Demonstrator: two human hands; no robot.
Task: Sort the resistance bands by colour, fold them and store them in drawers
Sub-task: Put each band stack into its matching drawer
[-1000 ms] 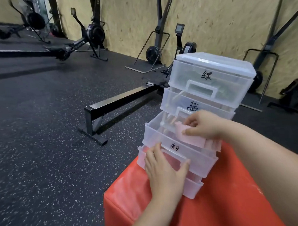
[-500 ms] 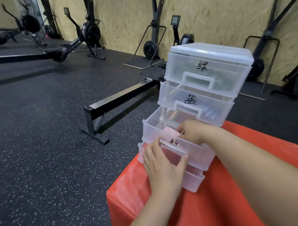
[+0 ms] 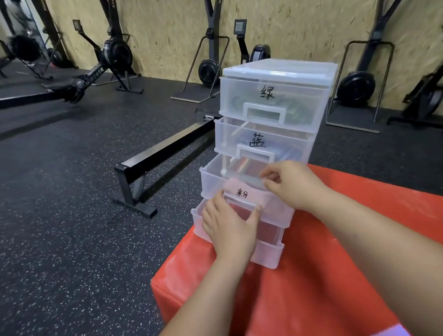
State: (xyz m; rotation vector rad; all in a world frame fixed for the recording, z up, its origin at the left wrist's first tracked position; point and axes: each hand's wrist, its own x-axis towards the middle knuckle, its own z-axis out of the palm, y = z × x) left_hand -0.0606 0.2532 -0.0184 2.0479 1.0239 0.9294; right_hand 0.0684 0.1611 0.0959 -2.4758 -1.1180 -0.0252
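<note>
The pink drawer, third from the top of a clear plastic drawer unit, stands pulled out toward the person, and both hands meet at it. The folded pink band lies inside just behind the front wall, its long axis running left to right along that wall, right in front of both hands. The right hand is nearer the band: its fingers are pinched at the band's right end over the drawer's rim, though how firmly they grip cannot be told. The left hand lies lower and nearer, fingers spread and curled against the drawer's handle, thumb on the right side of it. The coming move probably turns on the drawer's line of travel, straight away from the person into the unit, so the left hand is placed to push once the right hand clears the rim. By count: one unit with four drawers, the green drawer and blue drawer shut above, the bottom drawer partly out below; one pink band in hand, with others showing dimly through the walls. The unit sits on a red padded block serving as worktop.
</note>
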